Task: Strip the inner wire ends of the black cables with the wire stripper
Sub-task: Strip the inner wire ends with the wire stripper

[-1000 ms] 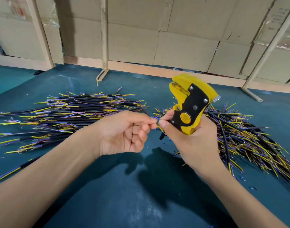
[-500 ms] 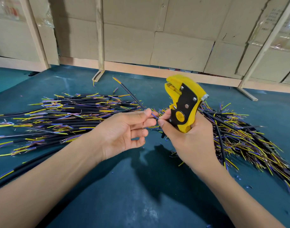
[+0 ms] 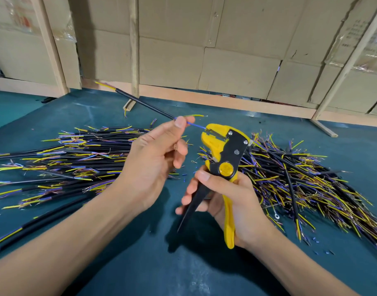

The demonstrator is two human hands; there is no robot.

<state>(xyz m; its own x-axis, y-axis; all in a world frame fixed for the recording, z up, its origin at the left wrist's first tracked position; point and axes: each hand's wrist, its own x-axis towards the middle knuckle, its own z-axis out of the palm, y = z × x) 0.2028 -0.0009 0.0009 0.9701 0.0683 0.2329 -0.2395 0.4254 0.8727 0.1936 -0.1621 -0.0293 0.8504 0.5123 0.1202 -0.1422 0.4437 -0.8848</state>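
Since the earlier frames, the tool's handles have sprung apart, and the cable has been lifted and turned so that one of its inner wires now points into the tool's head.

Nearest the viewer, two bare forearms reach forward over a dark teal work table (image 3: 140, 263). The right hand (image 3: 230, 201) wraps its fingers and thumb around the spread handles of a yellow and black plastic wire stripper (image 3: 223, 159), held upright with its yellow jaw head at the top. The handles stand wide, so the tool looks unsqueezed.

Just to the left and slightly farther, the left hand (image 3: 153, 154) pinches a thin black sheathed cable (image 3: 144, 104) between thumb and forefinger, right where the sheath ends; the other fingers curl loosely beneath. From the pinch, a blue inner wire (image 3: 196, 124) runs right, its tip at the stripper's head. A yellow inner wire (image 3: 194, 115) bends up and away above it. The cable's free end slants up toward the far left.

Beyond the hands, toward the table's left edge, lies a heap of black cables with yellow and blue ends (image 3: 76, 159). A second, more tangled heap (image 3: 300, 178) spreads toward the right edge. Cardboard panels (image 3: 226, 50) on wooden posts close off the table's far edge.

The step in hand appears to be seating the blue wire. The next move likely calls for pushing its tip fully between the jaws, then squeezing the handles while the left hand keeps the cable steady.
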